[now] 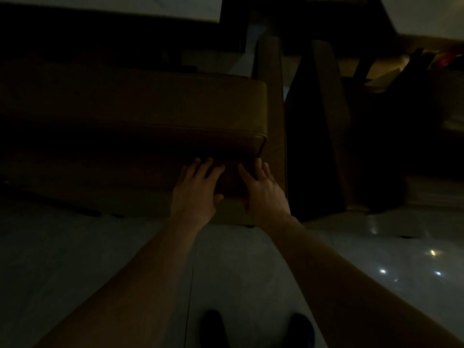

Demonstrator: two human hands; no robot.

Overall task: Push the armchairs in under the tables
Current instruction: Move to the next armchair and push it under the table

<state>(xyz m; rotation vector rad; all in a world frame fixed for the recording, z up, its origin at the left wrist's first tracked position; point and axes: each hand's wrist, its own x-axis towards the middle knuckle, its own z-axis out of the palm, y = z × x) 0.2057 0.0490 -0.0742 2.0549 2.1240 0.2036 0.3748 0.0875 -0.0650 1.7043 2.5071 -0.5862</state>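
Observation:
The room is dim. A wide brown armchair [140, 116] fills the left and centre of the head view, seen from behind and above, its seat cushion facing a pale table [150, 8] at the top left. My left hand [195, 189] and my right hand [263, 192] lie flat, fingers spread, side by side on top of the chair's backrest near its right end. Neither hand grips anything. A second brown armchair [331, 116] stands just to the right, its near armrest visible. Another pale table [426, 13] shows at the top right.
A narrow dark gap [303, 136] separates the two armchairs. Glossy pale floor tiles [376, 259] with light reflections stretch beneath me. My dark shoes [213, 327] stand at the bottom edge. Dark table legs and clutter sit at the upper right.

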